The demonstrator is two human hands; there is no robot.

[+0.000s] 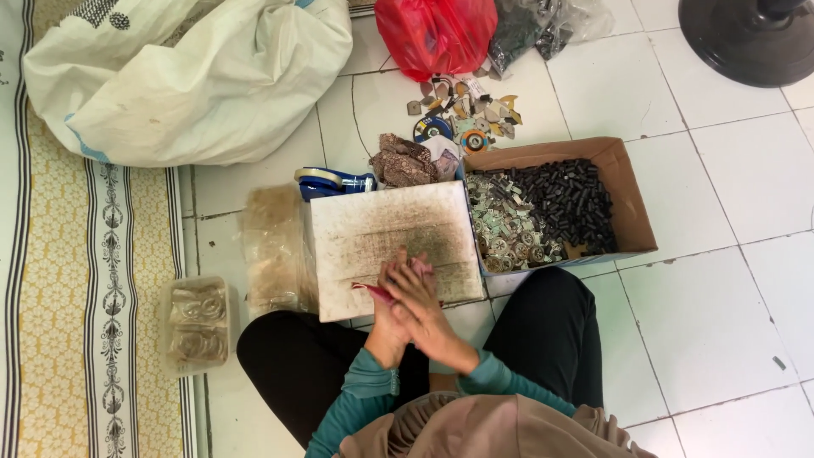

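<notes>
Both my hands meet over the near edge of a stained white board (373, 229) that rests on the floor in front of my crossed legs. My left hand (388, 326) is closed around a thin red tool (370, 290), whose tip pokes out to the left. My right hand (421, 298) lies across the left one with bent fingers. A small pinkish piece (422, 266) shows at the fingertips. What the right hand grips is hidden.
A cardboard box (632, 199) of small black cylinders and greenish bits stands right of the board. A tape dispenser (326, 180), loose scraps (462, 114), a red bag (437, 34) and a white sack (195, 76) lie beyond. Clear plastic packs (197, 322) sit left by a patterned mat (76, 280).
</notes>
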